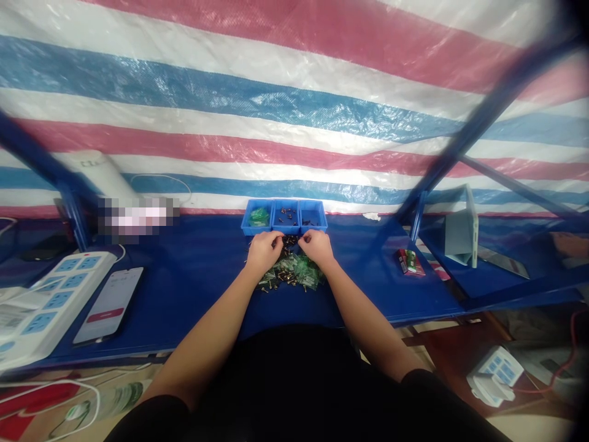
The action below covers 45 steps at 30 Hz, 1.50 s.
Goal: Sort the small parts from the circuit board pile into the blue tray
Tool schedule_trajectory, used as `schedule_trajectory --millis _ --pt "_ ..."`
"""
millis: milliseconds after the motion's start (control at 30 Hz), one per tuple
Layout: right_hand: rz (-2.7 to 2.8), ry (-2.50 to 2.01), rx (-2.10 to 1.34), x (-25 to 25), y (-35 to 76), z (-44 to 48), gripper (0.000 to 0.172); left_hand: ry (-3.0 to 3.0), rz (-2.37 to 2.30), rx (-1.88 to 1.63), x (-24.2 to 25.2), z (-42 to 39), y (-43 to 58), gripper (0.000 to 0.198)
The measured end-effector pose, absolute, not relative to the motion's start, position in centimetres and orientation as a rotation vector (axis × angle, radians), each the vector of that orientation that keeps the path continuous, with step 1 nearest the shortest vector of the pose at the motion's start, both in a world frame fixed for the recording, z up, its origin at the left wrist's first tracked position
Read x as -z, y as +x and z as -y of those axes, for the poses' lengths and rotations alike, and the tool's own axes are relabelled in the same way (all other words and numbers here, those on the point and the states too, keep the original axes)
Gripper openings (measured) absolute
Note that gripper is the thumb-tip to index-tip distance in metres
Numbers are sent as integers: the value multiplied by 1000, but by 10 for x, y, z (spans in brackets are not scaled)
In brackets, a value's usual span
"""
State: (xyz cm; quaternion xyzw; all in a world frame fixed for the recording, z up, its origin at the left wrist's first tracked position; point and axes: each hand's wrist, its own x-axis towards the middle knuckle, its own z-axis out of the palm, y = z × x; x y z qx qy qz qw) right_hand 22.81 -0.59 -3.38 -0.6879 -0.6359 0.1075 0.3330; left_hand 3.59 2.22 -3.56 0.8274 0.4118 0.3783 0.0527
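My left hand (pixel 264 252) is closed in a pinch at the left side of a mixed pile. Opposite it, my right hand (pixel 317 247) has its fingers pressed together too. What either holds is too small to make out. Between and below them lie dark and brassy screw-like pieces (pixel 289 242) and green, partly clear small pieces (pixel 308 270). Just beyond the hands, three blue bins stand side by side. Green pieces sit in the left bin (pixel 256 231), a few screw-like pieces in the middle bin (pixel 285 229), and small dark pieces in the right bin (pixel 325 220).
On the blue table (pixel 193 288), a phone (pixel 109 305) and a white power strip (pixel 69 294) lie at left. A small red-green box (pixel 410 262) and a tablet-like device on edge (pixel 461 227) are at right. Blue frame bars (pixel 442 159) slant beside a striped sheet (pixel 276 92).
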Motion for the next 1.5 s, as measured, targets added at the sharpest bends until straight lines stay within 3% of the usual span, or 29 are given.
schedule_trajectory --millis 233,400,567,800,1500 --pt "1406 -1249 -804 36 213 5 25 2517 -1083 -1126 37 -19 39 21" --pt "1336 -1119 -923 40 208 5 25 2519 -1021 -1128 34 -16 40 21" --pt "1360 -1075 -937 38 206 11 46 2555 -998 -1074 32 -15 39 23" --pt "1307 -1084 -929 40 206 9 28 2550 -1033 -1126 37 -21 37 21" --pt "1450 -1206 -694 40 209 12 24 2384 -1119 -1050 29 -16 37 24"
